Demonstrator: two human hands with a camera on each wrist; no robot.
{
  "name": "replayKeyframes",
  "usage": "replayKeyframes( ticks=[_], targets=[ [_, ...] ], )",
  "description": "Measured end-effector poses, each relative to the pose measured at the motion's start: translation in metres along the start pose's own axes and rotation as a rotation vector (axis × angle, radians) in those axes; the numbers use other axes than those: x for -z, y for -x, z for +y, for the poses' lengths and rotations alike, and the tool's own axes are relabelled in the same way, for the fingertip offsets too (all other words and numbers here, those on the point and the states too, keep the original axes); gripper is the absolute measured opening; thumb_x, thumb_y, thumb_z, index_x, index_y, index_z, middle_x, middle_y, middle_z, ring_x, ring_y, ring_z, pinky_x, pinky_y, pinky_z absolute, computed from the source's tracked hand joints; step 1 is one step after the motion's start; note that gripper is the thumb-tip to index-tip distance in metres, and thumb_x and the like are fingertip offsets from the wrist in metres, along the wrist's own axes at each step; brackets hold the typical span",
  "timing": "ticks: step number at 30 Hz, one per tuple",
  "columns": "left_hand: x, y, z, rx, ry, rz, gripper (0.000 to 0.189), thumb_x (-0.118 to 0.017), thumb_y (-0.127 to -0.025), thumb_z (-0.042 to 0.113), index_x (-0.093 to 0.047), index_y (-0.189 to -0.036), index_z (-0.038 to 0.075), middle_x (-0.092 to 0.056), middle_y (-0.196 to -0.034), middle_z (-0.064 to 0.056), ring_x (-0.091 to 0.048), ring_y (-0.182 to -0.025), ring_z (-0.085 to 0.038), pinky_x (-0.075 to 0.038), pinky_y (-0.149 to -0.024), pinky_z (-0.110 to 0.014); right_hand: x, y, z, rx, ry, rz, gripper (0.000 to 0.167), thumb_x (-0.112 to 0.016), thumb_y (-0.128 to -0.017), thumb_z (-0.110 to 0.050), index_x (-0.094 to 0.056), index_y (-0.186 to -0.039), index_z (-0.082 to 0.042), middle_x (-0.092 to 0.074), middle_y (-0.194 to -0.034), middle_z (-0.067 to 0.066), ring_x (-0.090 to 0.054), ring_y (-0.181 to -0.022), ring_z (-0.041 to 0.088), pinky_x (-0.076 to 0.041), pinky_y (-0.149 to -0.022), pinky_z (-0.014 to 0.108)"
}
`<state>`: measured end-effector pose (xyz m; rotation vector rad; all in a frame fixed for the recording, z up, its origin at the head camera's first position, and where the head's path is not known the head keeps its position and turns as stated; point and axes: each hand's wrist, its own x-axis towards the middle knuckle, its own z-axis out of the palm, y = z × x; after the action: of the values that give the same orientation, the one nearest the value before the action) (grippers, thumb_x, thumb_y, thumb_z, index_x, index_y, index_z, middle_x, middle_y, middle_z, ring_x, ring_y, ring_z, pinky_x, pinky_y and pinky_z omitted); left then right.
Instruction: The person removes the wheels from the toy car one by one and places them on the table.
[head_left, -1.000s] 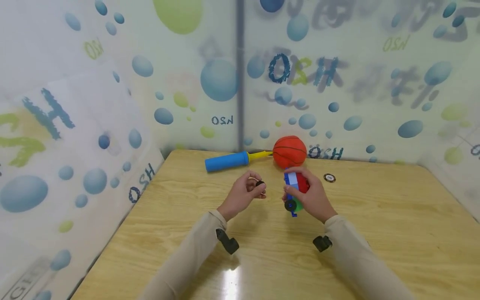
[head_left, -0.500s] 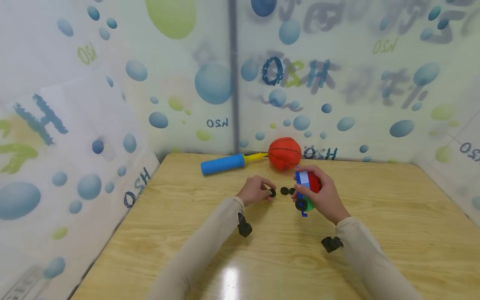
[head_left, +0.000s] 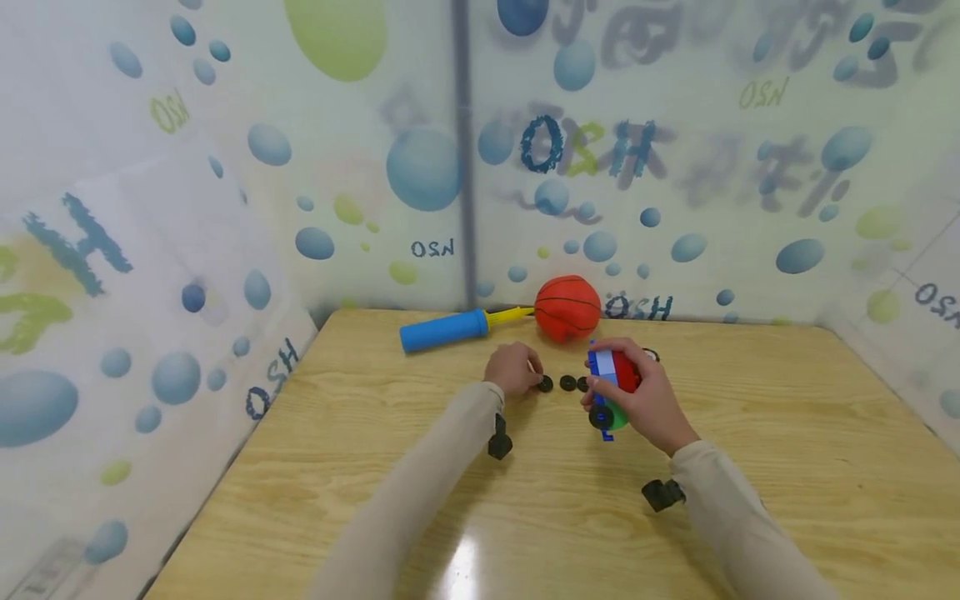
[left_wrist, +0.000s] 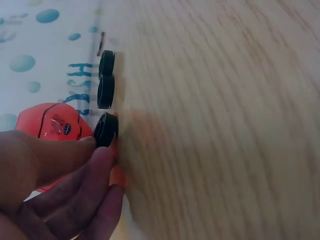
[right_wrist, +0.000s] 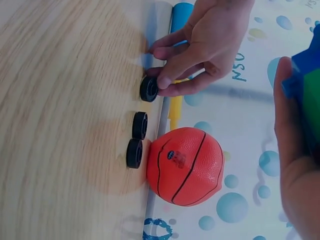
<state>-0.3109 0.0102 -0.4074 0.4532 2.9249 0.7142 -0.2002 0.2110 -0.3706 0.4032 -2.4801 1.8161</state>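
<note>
My left hand (head_left: 512,369) pinches a small black toy wheel (left_wrist: 105,129) between thumb and fingers at the tabletop. The wheel leans slightly in the left wrist view. Two more black wheels (right_wrist: 140,125) (right_wrist: 134,153) lie beside it in a row, close together. My right hand (head_left: 651,400) grips a toy vehicle (head_left: 605,363) of blue, white, red and green parts above the table. One black wheel (head_left: 601,417) shows on its lower end; the fingers cover part of its body. Only its blue and green end shows in the right wrist view.
A deflated-looking red ball (head_left: 567,308) sits at the table's back edge. Left of it lies a blue hand pump (head_left: 444,331) with a yellow nozzle end. A round chip (head_left: 652,355) is partly hidden behind my right hand. Patterned walls enclose the wooden table (head_left: 787,467).
My left hand has moved right and down to the table with the wheel, beside the other two. The right hand has shifted slightly right, still holding the toy vehicle.
</note>
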Motion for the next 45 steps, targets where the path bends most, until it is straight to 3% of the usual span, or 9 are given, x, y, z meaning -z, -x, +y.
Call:
replayKeyframes(
  ticks=[4,14,21,25,31,35,37,40,45],
  targets=[
    [-0.002,-0.003,0.006,0.007,-0.074,0.011,0.004,-0.075,-0.089,0.020,-0.077,-0.089,0.016,-0.074,-0.086,0.001,-0.063,-0.079,-0.016,-0.051,-0.066,-0.026,-0.002,0.001,0.001,0.008,-0.031,-0.013,0.044,-0.066,-0.098,-0.017,-0.048,-0.138,-0.017,-0.055,-0.126,0.019,-0.075,-0.081,0.017,-0.063,-0.078,0.033],
    [-0.008,-0.013,0.008,0.039,-0.220,0.089,0.018,-0.078,-0.087,0.031,-0.071,-0.077,0.017,-0.071,-0.077,0.003,-0.064,-0.070,-0.017,-0.053,-0.061,-0.030,-0.004,0.001,0.003,0.009,-0.040,-0.016,0.044,-0.065,-0.098,-0.016,-0.048,-0.138,-0.017,-0.055,-0.123,0.024,-0.075,-0.081,0.018,-0.063,-0.077,0.033],
    [-0.008,-0.014,0.006,0.053,-0.217,0.113,0.027,-0.067,-0.093,0.033,-0.069,-0.073,0.016,-0.067,-0.070,0.003,-0.062,-0.065,-0.016,-0.051,-0.056,-0.030,-0.005,0.000,0.006,-0.010,-0.050,-0.018,0.045,-0.066,-0.097,-0.018,-0.048,-0.138,-0.019,-0.054,-0.125,0.022,-0.075,-0.082,0.019,-0.063,-0.078,0.035],
    [0.002,-0.003,0.003,-0.026,-0.082,0.108,0.021,-0.061,-0.096,0.027,-0.071,-0.082,0.016,-0.069,-0.073,0.004,-0.060,-0.066,-0.013,-0.051,-0.063,-0.027,-0.006,0.000,0.004,-0.016,-0.037,-0.002,0.045,-0.066,-0.097,-0.019,-0.048,-0.138,-0.020,-0.054,-0.127,0.022,-0.075,-0.083,0.019,-0.063,-0.078,0.035],
    [0.023,0.037,0.009,-0.282,0.414,-0.143,0.010,-0.061,-0.098,0.020,-0.063,-0.103,0.011,-0.075,-0.095,-0.007,-0.068,-0.082,-0.014,-0.055,-0.072,-0.027,-0.008,-0.003,-0.002,0.019,0.047,0.112,0.046,-0.065,-0.098,-0.023,-0.047,-0.140,-0.018,-0.052,-0.133,0.016,-0.071,-0.100,0.029,-0.061,-0.086,0.036],
    [0.031,0.063,0.016,-0.421,0.651,-0.265,0.015,-0.060,-0.099,0.012,-0.050,-0.109,0.010,-0.072,-0.105,-0.018,-0.069,-0.087,-0.013,-0.059,-0.081,-0.038,-0.013,-0.008,-0.006,0.042,0.047,0.210,0.046,-0.065,-0.098,-0.021,-0.047,-0.140,-0.017,-0.049,-0.139,0.014,-0.057,-0.118,0.033,-0.056,-0.088,0.030],
    [0.033,0.073,0.018,-0.465,0.699,-0.288,0.020,-0.060,-0.099,0.009,-0.048,-0.115,0.012,-0.070,-0.104,-0.022,-0.068,-0.084,-0.012,-0.059,-0.084,-0.046,-0.017,-0.011,-0.007,0.048,0.032,0.243,0.048,-0.066,-0.097,-0.019,-0.047,-0.141,-0.017,-0.045,-0.142,0.013,-0.046,-0.122,0.028,-0.053,-0.088,0.023],
    [0.035,0.084,0.021,-0.515,0.702,-0.290,0.029,-0.061,-0.098,0.009,-0.049,-0.124,0.016,-0.069,-0.101,-0.020,-0.065,-0.080,-0.011,-0.059,-0.081,-0.052,-0.024,-0.015,-0.008,0.067,-0.037,0.253,0.049,-0.066,-0.097,-0.015,-0.045,-0.142,-0.014,-0.045,-0.144,0.012,-0.044,-0.124,0.026,-0.051,-0.087,0.016],
    [0.036,0.093,0.022,-0.528,0.635,-0.220,0.028,-0.064,-0.098,0.015,-0.056,-0.124,0.018,-0.066,-0.089,-0.007,-0.057,-0.071,-0.008,-0.054,-0.066,-0.030,-0.039,-0.021,-0.006,0.105,-0.156,0.232,0.051,-0.064,-0.097,-0.011,-0.042,-0.143,-0.009,-0.051,-0.140,0.009,-0.047,-0.124,0.021,-0.053,-0.089,0.013]
  ],
)
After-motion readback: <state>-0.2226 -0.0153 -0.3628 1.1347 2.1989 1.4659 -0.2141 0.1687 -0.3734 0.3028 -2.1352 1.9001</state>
